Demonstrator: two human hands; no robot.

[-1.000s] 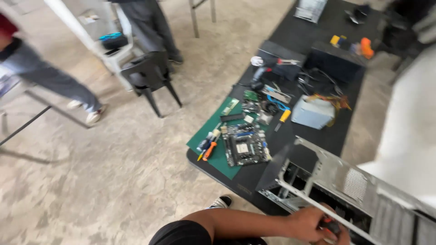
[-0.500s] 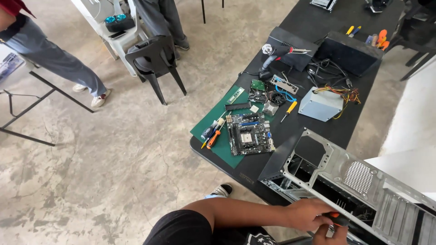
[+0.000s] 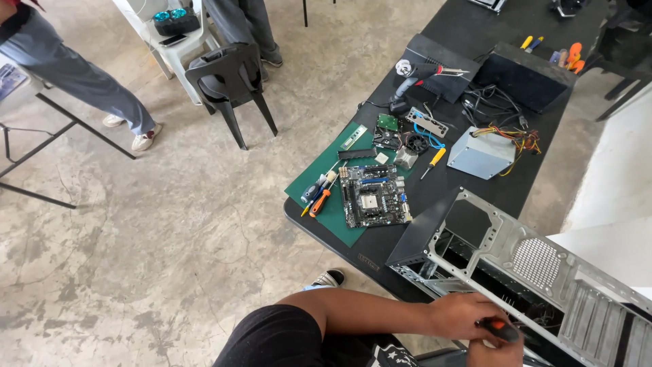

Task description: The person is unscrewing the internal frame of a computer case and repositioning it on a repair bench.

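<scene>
The left hand grasps an orange-handled screwdriver at the near edge of the open computer case; the right hand is mostly hidden below, grip unclear. Keep the tip square and steady.

Motherboard and screwdrivers on green mat, power supply with loose wires beside, black chair on concrete floor.
</scene>
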